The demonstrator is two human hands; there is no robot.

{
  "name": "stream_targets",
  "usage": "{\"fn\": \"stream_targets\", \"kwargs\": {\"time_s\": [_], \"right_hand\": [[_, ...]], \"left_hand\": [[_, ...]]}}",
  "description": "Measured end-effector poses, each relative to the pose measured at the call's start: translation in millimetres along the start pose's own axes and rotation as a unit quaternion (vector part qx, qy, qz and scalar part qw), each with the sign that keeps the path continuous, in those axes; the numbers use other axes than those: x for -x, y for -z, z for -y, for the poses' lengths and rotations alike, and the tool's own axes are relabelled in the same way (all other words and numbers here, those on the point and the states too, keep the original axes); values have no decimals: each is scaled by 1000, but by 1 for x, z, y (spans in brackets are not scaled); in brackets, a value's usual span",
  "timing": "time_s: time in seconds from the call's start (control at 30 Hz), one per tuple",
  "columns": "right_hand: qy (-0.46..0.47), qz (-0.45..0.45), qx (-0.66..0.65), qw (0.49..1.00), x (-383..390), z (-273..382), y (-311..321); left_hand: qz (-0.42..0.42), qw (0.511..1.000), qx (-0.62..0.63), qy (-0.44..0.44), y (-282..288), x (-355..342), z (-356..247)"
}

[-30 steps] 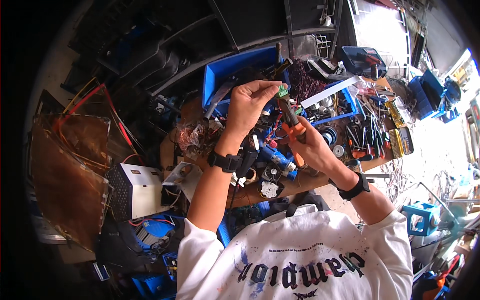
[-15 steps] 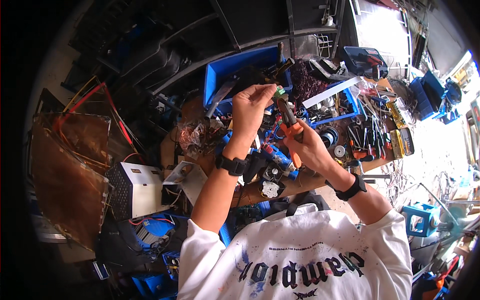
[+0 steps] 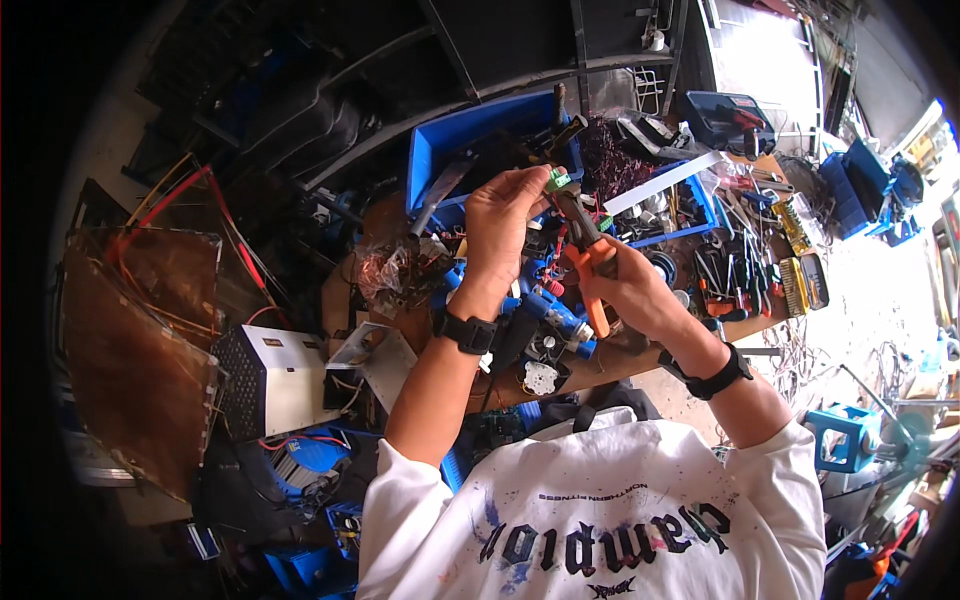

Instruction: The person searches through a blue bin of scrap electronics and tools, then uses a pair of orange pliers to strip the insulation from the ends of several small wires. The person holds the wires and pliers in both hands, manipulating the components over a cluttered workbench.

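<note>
My left hand is raised over the cluttered bench. Its thumb and fingertips pinch a small green piece that looks like a terminal block connector. In my right hand is a pair of pliers with orange handles and dark metal jaws. The jaws point up and left, right beside the green piece. Whether they grip it, I cannot tell. Below the hands lie blue cylindrical motor-like parts and a round white part.
Behind the hands stands a blue bin of parts. To its right is a blue tray. Hand tools crowd the bench's right side. A clear plastic bag lies at left, near a white perforated metal box.
My right hand has shifted slightly right, and the pliers lean more to the left, with their tips a little higher against the green piece. My left hand has barely moved.
</note>
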State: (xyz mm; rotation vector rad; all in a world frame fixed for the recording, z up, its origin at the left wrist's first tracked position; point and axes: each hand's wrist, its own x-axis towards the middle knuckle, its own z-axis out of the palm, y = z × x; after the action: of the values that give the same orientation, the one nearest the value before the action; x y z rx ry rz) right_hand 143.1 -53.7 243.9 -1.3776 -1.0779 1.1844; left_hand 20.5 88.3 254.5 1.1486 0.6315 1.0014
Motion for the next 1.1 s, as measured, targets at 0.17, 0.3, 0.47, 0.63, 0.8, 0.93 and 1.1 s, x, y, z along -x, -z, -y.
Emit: {"fn": "stream_targets", "kwargs": {"time_s": [0.17, 0.3, 0.47, 0.63, 0.8, 0.93, 1.1], "right_hand": [[10, -5, -42, 999, 1, -8, 4], [13, -4, -10, 1000, 3, -10, 8], [31, -28, -2, 999, 7, -8, 6], [38, -37, 6, 999, 6, -11, 6], [-17, -3, 56, 998, 7, -1, 9], [35, -22, 19, 999, 4, -14, 8], [40, -57, -27, 997, 4, -21, 0]], "left_hand": [[1, 1000, -16, -3, -4, 1, -1], [-1, 1000, -18, -6, -7, 4, 1], [3, 1000, 8, -1, -10, 6, 0], [-12, 1000, 19, 12, -13, 6, 1], [-16, 1000, 14, 17, -13, 7, 2], [-16, 1000, 10, 8, -14, 8, 1], [-19, 1000, 10, -5, -13, 6, 5]]}}
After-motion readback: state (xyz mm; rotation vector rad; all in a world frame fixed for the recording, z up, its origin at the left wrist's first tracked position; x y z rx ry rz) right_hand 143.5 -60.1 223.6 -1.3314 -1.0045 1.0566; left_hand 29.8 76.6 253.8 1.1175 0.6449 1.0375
